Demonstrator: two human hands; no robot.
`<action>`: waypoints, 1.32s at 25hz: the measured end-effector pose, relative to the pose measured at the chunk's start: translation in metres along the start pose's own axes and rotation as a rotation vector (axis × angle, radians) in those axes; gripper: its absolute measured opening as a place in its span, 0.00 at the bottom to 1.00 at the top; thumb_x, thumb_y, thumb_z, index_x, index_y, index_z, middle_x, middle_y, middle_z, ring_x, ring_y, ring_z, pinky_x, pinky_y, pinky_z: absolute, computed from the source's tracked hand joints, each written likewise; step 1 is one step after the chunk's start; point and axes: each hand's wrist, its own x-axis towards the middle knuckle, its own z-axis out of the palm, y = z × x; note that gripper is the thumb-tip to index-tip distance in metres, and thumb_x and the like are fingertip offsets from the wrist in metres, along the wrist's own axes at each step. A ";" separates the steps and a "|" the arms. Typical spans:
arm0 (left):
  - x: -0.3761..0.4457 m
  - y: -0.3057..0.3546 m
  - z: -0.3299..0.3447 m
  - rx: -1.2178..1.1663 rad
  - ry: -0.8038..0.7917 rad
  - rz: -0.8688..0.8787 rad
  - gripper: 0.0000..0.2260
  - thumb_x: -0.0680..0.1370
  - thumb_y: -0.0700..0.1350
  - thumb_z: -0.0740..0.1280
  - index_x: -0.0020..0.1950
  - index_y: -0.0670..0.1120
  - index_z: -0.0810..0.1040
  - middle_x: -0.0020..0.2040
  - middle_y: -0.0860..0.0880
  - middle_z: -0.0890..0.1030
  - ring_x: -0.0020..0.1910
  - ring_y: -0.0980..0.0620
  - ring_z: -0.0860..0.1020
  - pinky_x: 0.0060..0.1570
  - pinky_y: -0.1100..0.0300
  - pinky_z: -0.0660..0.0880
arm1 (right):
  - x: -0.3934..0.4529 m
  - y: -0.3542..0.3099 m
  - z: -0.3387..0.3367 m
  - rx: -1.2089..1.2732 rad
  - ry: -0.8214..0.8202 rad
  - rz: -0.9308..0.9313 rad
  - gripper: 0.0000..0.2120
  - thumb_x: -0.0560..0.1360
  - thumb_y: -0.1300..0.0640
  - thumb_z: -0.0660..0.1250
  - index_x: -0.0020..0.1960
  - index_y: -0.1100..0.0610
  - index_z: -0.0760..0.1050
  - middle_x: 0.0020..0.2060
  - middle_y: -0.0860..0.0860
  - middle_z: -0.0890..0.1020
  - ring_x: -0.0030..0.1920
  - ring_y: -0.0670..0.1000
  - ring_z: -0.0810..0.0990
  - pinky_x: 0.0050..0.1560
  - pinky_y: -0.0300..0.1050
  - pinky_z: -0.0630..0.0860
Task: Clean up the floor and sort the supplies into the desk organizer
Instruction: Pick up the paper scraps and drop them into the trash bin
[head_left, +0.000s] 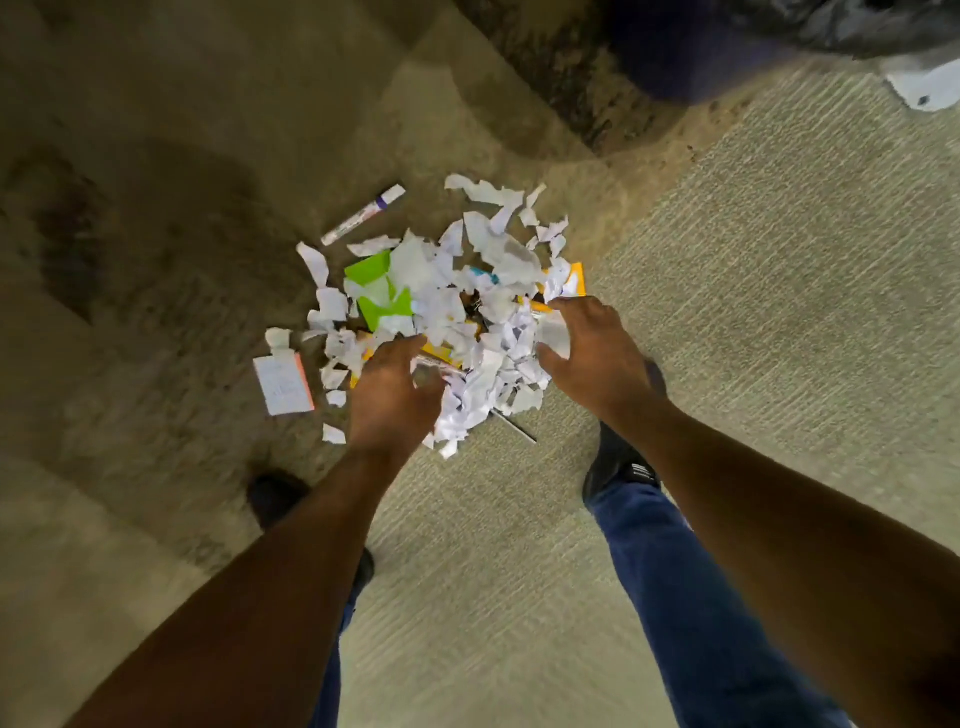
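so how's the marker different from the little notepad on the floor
The marker is a slim white tube with a purple band, lying diagonally beyond the paper pile. The notepad is a flat white rectangle with an orange edge, lying left of the pile, nearer the left hand. Both lie apart from the scraps, and neither hand touches them.

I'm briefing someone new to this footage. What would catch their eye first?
The heap of torn white paper scraps on the carpet mid-frame, with bright green paper and yellow-orange sheets poking through. The left hand and right hand reach into it from either side. A white marker lies apart at the upper left.
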 end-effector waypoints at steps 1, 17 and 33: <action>-0.005 -0.024 0.013 0.057 -0.057 -0.016 0.17 0.73 0.46 0.69 0.62 0.47 0.76 0.59 0.44 0.79 0.57 0.43 0.78 0.55 0.53 0.75 | 0.000 0.004 0.021 -0.046 -0.088 0.037 0.29 0.73 0.48 0.68 0.71 0.55 0.64 0.66 0.57 0.70 0.64 0.61 0.69 0.61 0.56 0.72; -0.008 -0.074 0.193 -0.285 0.092 -0.572 0.21 0.70 0.48 0.72 0.61 0.44 0.74 0.62 0.37 0.69 0.59 0.40 0.71 0.58 0.58 0.67 | 0.036 0.026 0.164 -0.290 -0.091 -0.076 0.26 0.71 0.58 0.71 0.65 0.52 0.66 0.64 0.58 0.66 0.57 0.61 0.74 0.50 0.53 0.77; -0.060 -0.079 0.066 -0.762 -0.058 -0.564 0.08 0.73 0.42 0.73 0.36 0.50 0.77 0.31 0.50 0.77 0.22 0.59 0.67 0.22 0.67 0.63 | -0.018 -0.018 0.047 0.149 0.095 0.099 0.04 0.73 0.60 0.69 0.47 0.55 0.81 0.43 0.54 0.84 0.43 0.53 0.81 0.42 0.40 0.71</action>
